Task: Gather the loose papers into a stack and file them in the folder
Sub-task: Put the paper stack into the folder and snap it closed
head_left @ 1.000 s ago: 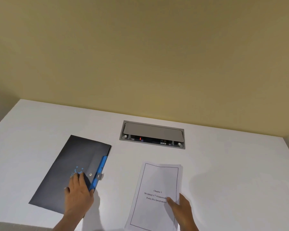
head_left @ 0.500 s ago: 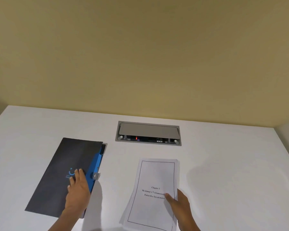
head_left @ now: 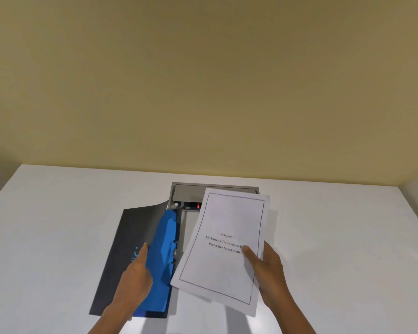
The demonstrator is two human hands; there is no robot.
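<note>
The filing step is on. The left hand (head_left: 136, 273) pinches up the dark grey folder cover (head_left: 135, 227), showing blue tabbed dividers (head_left: 163, 256). At its 3 o'clock, the right hand (head_left: 269, 268) pinches the white printed paper stack (head_left: 225, 247) above the white table (head_left: 336, 237). Next, the stack probably needs sliding toward 9 o'clock, into the gap.

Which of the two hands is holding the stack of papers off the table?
The right hand: its thumb presses on the printed top sheet of the paper stack. The left hand instead lifts the dark cover of the folder, exposing blue dividers.

Papers (head_left: 223, 249) right of folder (head_left: 130, 237), above table (head_left: 336, 237).
</note>
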